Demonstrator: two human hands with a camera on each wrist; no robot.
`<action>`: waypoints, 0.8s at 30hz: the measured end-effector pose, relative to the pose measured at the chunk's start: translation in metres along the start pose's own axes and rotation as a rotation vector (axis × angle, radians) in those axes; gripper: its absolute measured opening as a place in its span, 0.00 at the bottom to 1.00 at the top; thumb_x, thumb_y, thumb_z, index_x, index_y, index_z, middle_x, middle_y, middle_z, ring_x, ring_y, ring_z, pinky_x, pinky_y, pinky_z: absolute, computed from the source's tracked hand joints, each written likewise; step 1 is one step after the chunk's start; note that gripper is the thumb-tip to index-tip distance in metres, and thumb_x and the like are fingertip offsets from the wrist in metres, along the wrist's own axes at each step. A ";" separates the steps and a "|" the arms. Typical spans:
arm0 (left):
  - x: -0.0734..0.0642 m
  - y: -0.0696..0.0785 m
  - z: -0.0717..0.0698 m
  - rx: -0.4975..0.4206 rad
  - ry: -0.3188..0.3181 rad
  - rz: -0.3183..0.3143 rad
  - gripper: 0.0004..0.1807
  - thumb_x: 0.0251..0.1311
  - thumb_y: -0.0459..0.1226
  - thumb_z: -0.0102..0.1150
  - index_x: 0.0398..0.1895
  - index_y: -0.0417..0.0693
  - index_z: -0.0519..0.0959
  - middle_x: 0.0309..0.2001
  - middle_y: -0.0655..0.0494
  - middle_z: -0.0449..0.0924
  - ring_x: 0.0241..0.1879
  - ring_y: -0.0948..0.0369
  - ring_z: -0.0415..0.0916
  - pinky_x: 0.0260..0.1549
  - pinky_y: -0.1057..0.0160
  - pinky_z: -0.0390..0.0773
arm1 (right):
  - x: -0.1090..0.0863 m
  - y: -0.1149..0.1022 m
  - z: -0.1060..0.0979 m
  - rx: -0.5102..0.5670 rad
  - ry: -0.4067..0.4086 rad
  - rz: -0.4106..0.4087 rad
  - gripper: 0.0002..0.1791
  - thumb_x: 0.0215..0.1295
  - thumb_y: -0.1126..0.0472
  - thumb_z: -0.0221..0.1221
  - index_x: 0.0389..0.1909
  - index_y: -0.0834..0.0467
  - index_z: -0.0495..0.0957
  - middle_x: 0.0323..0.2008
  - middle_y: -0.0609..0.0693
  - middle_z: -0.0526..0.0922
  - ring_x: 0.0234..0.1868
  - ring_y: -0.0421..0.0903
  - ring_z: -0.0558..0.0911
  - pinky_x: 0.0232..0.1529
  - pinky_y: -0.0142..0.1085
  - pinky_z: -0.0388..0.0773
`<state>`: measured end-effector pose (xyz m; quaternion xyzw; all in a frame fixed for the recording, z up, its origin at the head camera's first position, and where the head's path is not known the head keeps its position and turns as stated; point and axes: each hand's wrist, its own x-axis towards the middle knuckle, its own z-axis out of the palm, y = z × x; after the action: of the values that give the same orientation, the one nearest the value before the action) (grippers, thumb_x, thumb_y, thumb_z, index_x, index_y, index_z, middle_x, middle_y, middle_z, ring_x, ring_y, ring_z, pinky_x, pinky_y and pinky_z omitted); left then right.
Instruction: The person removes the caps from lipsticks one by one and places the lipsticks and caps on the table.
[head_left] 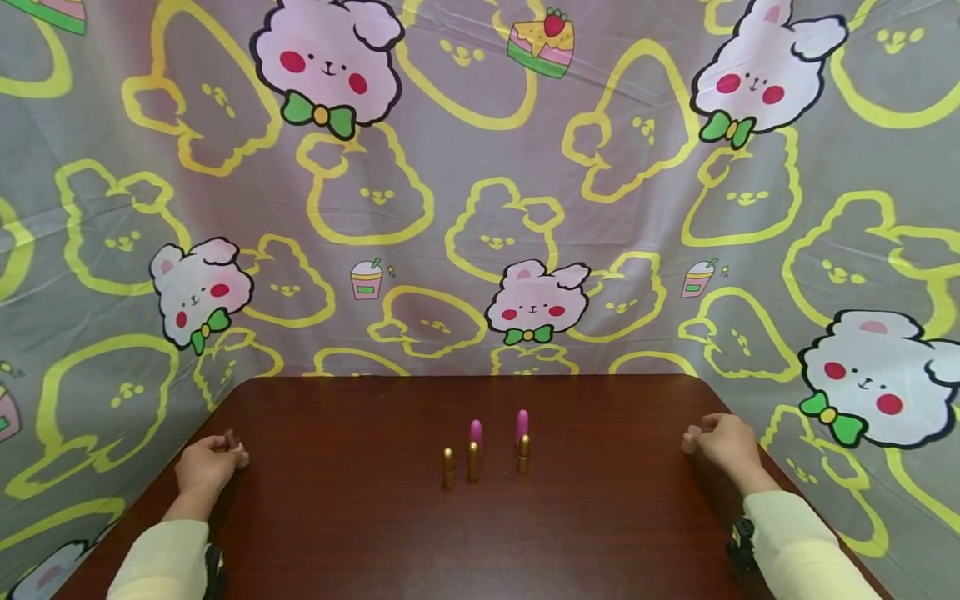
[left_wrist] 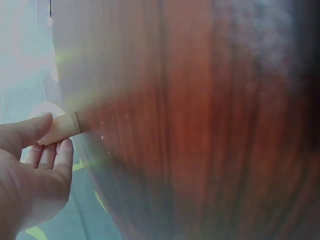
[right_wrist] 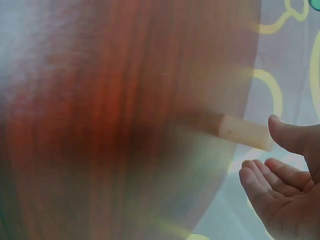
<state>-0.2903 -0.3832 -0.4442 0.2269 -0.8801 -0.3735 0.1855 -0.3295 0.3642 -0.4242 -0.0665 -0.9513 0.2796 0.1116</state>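
My left hand (head_left: 206, 467) is over the table's left edge. In the left wrist view, its thumb and fingers pinch a small pale wood-coloured cylinder (left_wrist: 61, 129). By the right edge is my right hand (head_left: 726, 446). A similar pale cylinder (right_wrist: 245, 132) is beside its thumb tip in the right wrist view, and the fingers (right_wrist: 260, 182) are spread below, apart from it. Between the hands, several bullet-shaped pieces stand upright mid-table: a gold one (head_left: 448, 468) at left, another gold one (head_left: 473, 462), a third gold one (head_left: 523, 454), and two pink ones behind, one left (head_left: 476, 430), one right (head_left: 522, 421).
The dark red-brown wooden table (head_left: 360, 533) spans the space between both arms. A grey cloth (head_left: 420, 208) with yellow outlines and cartoon animal heads hangs behind it and along both sides. Each sleeved wrist carries a black device, such as the right wrist camera (head_left: 741, 546).
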 end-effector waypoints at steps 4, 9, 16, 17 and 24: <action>-0.001 0.001 0.000 0.006 0.003 0.011 0.23 0.52 0.34 0.62 0.45 0.21 0.73 0.46 0.25 0.75 0.46 0.34 0.68 0.48 0.41 0.67 | -0.002 -0.012 -0.004 0.010 0.068 -0.037 0.30 0.62 0.61 0.62 0.55 0.81 0.68 0.52 0.77 0.73 0.48 0.72 0.75 0.42 0.58 0.76; 0.000 -0.001 0.000 0.004 -0.008 0.003 0.22 0.53 0.34 0.62 0.45 0.22 0.73 0.48 0.24 0.73 0.45 0.34 0.68 0.45 0.41 0.69 | -0.003 -0.042 -0.004 0.108 0.192 -0.091 0.30 0.62 0.62 0.64 0.58 0.76 0.68 0.52 0.74 0.75 0.49 0.69 0.78 0.45 0.57 0.75; 0.002 -0.001 0.000 0.000 -0.009 -0.007 0.22 0.52 0.33 0.62 0.45 0.22 0.73 0.50 0.24 0.72 0.46 0.34 0.68 0.45 0.41 0.69 | -0.006 -0.088 0.008 0.214 0.154 -0.182 0.27 0.62 0.62 0.65 0.59 0.71 0.72 0.52 0.70 0.78 0.51 0.65 0.79 0.49 0.56 0.75; 0.002 -0.001 0.000 -0.003 -0.008 -0.009 0.22 0.52 0.33 0.61 0.45 0.22 0.73 0.49 0.24 0.72 0.46 0.34 0.68 0.45 0.41 0.69 | -0.007 -0.094 0.011 0.223 0.140 -0.193 0.27 0.62 0.61 0.65 0.59 0.70 0.72 0.52 0.69 0.78 0.51 0.64 0.79 0.53 0.59 0.72; 0.001 0.000 0.000 0.009 -0.011 0.001 0.23 0.53 0.34 0.62 0.45 0.22 0.74 0.50 0.24 0.73 0.47 0.33 0.67 0.46 0.40 0.68 | -0.016 -0.132 0.036 0.310 0.026 -0.295 0.24 0.61 0.61 0.67 0.54 0.69 0.76 0.50 0.65 0.80 0.49 0.60 0.81 0.47 0.51 0.78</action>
<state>-0.2910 -0.3838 -0.4439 0.2254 -0.8828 -0.3708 0.1797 -0.3312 0.2325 -0.3845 0.0878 -0.8947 0.4026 0.1723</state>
